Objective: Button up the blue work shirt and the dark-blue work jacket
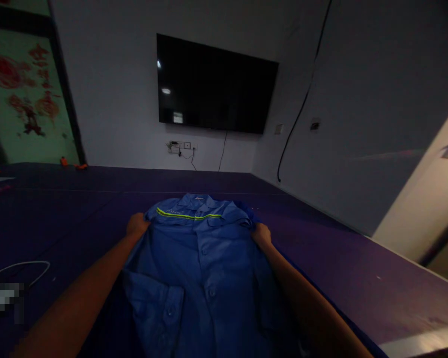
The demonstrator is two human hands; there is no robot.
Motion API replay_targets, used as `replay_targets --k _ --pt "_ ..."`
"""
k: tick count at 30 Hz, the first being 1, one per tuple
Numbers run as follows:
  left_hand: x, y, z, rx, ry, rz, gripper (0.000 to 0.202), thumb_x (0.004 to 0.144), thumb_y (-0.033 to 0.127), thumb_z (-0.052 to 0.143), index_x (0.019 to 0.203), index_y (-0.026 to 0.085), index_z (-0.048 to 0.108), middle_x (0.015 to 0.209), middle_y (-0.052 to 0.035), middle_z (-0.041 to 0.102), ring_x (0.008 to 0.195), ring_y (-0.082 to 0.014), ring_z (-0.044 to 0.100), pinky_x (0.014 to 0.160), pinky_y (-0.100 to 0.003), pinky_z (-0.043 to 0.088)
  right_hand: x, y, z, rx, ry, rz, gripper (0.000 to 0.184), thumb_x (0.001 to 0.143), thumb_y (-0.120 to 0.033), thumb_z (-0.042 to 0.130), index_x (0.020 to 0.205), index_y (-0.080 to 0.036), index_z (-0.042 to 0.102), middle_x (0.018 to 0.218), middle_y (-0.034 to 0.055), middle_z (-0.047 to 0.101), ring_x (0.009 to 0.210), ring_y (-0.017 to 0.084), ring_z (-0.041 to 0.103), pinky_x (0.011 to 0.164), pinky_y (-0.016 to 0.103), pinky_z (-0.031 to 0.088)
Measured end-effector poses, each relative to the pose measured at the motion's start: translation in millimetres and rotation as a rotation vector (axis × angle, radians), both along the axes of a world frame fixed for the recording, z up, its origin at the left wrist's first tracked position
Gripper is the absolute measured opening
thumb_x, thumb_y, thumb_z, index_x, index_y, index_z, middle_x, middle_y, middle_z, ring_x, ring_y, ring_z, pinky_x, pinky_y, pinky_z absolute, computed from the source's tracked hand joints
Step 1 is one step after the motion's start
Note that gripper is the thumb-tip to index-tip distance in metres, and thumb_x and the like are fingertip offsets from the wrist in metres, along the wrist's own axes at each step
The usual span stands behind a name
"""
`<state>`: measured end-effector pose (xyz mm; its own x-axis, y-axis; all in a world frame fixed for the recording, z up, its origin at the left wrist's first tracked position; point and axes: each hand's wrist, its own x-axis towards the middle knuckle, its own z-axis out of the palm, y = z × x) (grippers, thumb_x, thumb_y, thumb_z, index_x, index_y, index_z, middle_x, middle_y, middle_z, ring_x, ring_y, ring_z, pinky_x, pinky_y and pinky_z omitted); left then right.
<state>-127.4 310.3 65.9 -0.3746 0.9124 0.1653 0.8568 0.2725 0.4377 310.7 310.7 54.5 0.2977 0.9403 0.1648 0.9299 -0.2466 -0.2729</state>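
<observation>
A blue button-up work shirt [224, 258] lies front up before me, its collar at the far end and a yellow-green stripe across the chest. My left hand [137, 224] grips the shirt's left edge near the shoulder, fingers closed on the cloth. On the opposite side, my right hand [262, 234] is closed on the fabric by the other shoulder. One sleeve with a buttoned cuff is folded over the lower left front. Part of the shirt's lower end runs out of view at the bottom.
The shirt rests on a wide purple surface [321, 258]. A white cable [41, 262] and a pixelated object [2, 301] lie at left. Small orange items [81, 166] sit by the patterned door [26, 94]. A black television [216, 87] hangs on the far wall.
</observation>
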Motion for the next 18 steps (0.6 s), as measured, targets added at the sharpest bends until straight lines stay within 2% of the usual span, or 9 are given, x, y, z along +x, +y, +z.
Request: replay_targets --k 4,7,10,12,14,16,18 --pt "-23 10 2.1 0.001 0.042 0.115 0.032 0.077 0.026 0.050 0.102 0.008 0.060 0.107 -0.0218 0.060 0.099 -0.0306 0.057 0.075 -0.032 0.046 -36 23 -5.9 0.050 0.007 0.054 0.030 0.084 -0.017 0.048 0.112 -0.012 0.058 0.107 0.0144 0.060 0.102 0.022 0.054 0.081 0.023 0.041" --pt "-29 15 5.3 0.044 0.071 0.182 0.039 0.077 0.025 0.050 0.110 0.005 0.053 0.117 -0.0258 0.052 0.107 -0.0326 0.052 0.081 -0.037 0.044 -53 31 -8.0 0.074 0.008 -0.015 0.030 0.085 -0.015 0.044 0.111 -0.008 0.057 0.108 0.0202 0.057 0.103 0.027 0.053 0.083 0.033 0.042" --pt "-17 20 14.4 0.125 0.134 0.234 0.048 0.074 0.022 0.054 0.119 0.004 0.046 0.124 -0.0280 0.044 0.118 -0.0387 0.039 0.089 -0.049 0.037 -68 39 -0.5 0.139 -0.014 -0.139 0.038 0.087 -0.012 0.034 0.121 -0.006 0.050 0.125 0.0275 0.042 0.116 0.037 0.039 0.086 0.052 0.036" --pt "4 24 21.6 0.202 0.176 0.158 0.049 0.073 0.020 0.054 0.119 0.007 0.046 0.125 -0.0252 0.044 0.122 -0.0389 0.033 0.093 -0.052 0.032 -85 48 9.0 0.280 -0.040 -0.125 0.046 0.086 -0.009 0.033 0.131 -0.010 0.040 0.137 0.0254 0.027 0.126 0.038 0.024 0.091 0.058 0.027" --pt "34 28 24.8 0.248 0.129 -0.011 0.043 0.073 0.020 0.055 0.114 0.009 0.051 0.120 -0.0214 0.050 0.120 -0.0356 0.038 0.094 -0.048 0.033 -111 59 17.5 0.409 -0.004 0.061 0.051 0.082 -0.005 0.037 0.133 -0.012 0.038 0.139 0.0210 0.026 0.128 0.034 0.022 0.097 0.053 0.023" --pt "69 33 20.9 0.258 0.039 -0.145 0.037 0.075 0.024 0.056 0.110 0.012 0.055 0.117 -0.0164 0.054 0.114 -0.0291 0.045 0.094 -0.039 0.036 -143 70 20.4 0.396 0.112 0.344 0.052 0.077 0.000 0.040 0.127 -0.010 0.046 0.131 0.0172 0.042 0.123 0.027 0.035 0.100 0.039 0.028" --pt "100 38 10.1 0.249 0.004 -0.193 0.030 0.076 0.025 0.056 0.104 0.015 0.059 0.110 -0.0107 0.060 0.107 -0.0212 0.052 0.090 -0.028 0.039 -176 79 15.2 0.342 0.158 0.477 0.048 0.074 0.002 0.041 0.116 -0.013 0.057 0.116 0.0099 0.058 0.110 0.019 0.051 0.093 0.024 0.036"
